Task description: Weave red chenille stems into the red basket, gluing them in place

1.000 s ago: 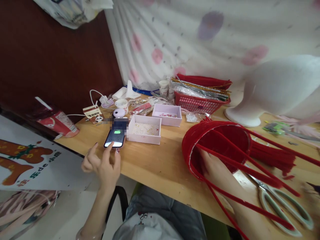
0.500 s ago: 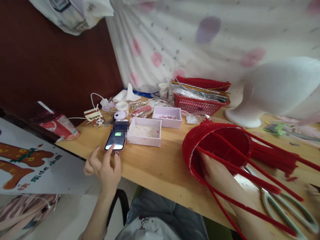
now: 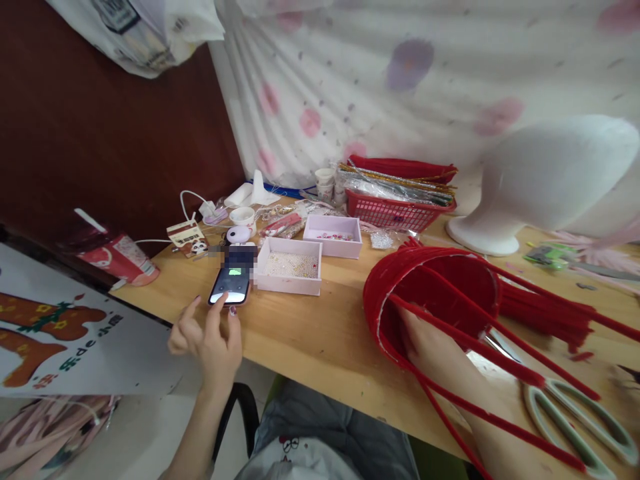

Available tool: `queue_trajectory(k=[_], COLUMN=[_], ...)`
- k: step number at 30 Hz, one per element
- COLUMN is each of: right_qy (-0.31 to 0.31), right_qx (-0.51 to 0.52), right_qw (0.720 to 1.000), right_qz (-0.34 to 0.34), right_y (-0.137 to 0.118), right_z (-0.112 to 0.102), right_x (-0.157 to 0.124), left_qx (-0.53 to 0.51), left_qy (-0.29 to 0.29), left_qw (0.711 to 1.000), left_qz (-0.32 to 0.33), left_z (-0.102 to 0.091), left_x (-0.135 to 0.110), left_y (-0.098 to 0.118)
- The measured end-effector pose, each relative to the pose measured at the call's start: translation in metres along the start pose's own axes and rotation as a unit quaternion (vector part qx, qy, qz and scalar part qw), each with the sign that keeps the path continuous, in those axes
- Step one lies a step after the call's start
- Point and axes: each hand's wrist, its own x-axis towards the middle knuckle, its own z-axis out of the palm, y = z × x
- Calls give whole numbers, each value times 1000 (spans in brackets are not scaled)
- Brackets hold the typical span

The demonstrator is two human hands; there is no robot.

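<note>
My left hand (image 3: 207, 337) hovers at the table's near edge, fingers spread, fingertips just short of a lit phone (image 3: 230, 285) that lies flat on the wood. It holds nothing. My right hand (image 3: 425, 337) reaches inside a red hoop-shaped frame of pipe cleaners (image 3: 430, 293). Long red stems from the frame run across my forearm. The fingers are hidden inside the frame, so their grip is unclear.
Two pale pink boxes of beads (image 3: 293, 265) sit behind the phone. A red basket (image 3: 400, 212) of craft stems stands at the back. A white foam head (image 3: 545, 180) is at the right. Scissors (image 3: 575, 417) lie near the right forearm. A red pouch (image 3: 117, 260) is on the left.
The left hand stays over the phone's near end with only slight shifts. The right hand remains inside the red frame. The view has drifted a little.
</note>
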Motion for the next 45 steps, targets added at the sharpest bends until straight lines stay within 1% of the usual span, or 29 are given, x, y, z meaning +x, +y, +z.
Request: queue_trajectory(k=[8,13,24,30,36,41,45], right_qy=[11,26,36,37,32,46,40], right_qx=[-25,-45,-85,-102,-120,-103,-107], right_qw=[999,998,995,992,991,992,992], right_qz=[-24,-30,-46,-59,-53,-58,-57], right_y=[7,14,18,17,16,17,19], right_z=[6,14,14,12,11,12,13], right_x=[1,4,5,8,7,6,7], left_qx=[6,-1,2,8,3,-1,3], left_qy=[3,35,39,37,31,29,26], left_qw=[1000,999,997,998,999,999,999], left_qz=[22,41,62,54,42,36,30], left_z=[1,6,7,8,8,8,8], left_x=[1,1,1,-1,-2,-2,-3], left_y=[-1,-4,-6,-6,-5,-5,-5])
